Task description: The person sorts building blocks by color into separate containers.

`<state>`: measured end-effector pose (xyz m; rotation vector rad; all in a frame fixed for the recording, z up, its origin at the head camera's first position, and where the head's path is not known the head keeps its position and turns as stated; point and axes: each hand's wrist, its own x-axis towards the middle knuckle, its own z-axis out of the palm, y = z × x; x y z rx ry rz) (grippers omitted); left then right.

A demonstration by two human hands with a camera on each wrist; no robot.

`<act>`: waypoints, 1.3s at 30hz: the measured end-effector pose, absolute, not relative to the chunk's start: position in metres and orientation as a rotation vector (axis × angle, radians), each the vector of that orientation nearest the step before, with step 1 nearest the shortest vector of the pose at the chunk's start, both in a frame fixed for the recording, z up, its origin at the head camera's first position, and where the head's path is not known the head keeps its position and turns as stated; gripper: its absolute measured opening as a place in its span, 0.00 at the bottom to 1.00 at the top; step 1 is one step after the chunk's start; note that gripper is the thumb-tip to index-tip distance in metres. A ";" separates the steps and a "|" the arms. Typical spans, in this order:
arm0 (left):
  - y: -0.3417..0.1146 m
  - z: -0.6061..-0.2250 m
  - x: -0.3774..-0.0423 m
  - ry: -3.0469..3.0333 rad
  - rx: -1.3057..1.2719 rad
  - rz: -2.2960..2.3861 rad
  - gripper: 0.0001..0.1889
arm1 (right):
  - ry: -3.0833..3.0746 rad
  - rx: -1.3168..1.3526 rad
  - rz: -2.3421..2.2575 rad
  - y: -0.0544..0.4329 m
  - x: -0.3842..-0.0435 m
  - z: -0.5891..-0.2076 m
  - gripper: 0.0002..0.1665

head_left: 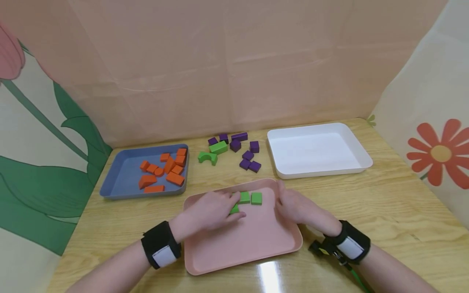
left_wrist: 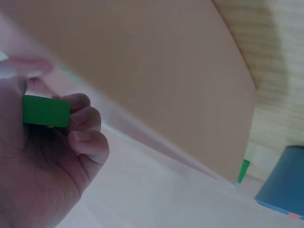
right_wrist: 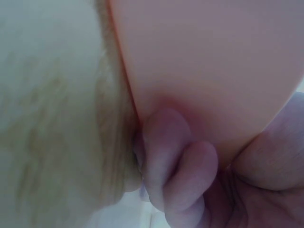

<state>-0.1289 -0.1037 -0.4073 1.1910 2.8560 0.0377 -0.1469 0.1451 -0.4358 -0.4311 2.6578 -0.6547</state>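
My left hand (head_left: 210,209) reaches over the pink tray (head_left: 238,246), palm toward its inside. A green block (left_wrist: 46,111) sits between the curled fingers and the palm in the left wrist view; the head view shows part of it (head_left: 234,209) under the fingers. Just beyond the fingertips lie two green blocks, one near the index finger (head_left: 244,198) and a square one (head_left: 256,198) to its right. My right hand (head_left: 296,205) grips the tray's right wall, its fingers (right_wrist: 166,142) curled against the outside of that wall in the right wrist view.
On the left stands a blue tray (head_left: 122,173) with several orange blocks (head_left: 175,178). A white tray (head_left: 318,150) is at the back right. Between them lie several purple blocks (head_left: 235,145), a green rectangular block (head_left: 218,147) and a green arch (head_left: 207,158). A cable (head_left: 357,280) hangs from my right wristband.
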 end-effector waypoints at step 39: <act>-0.120 -0.412 -0.156 3.072 1.066 -0.090 0.38 | 2.671 -0.452 -0.647 0.146 -0.146 -0.434 0.29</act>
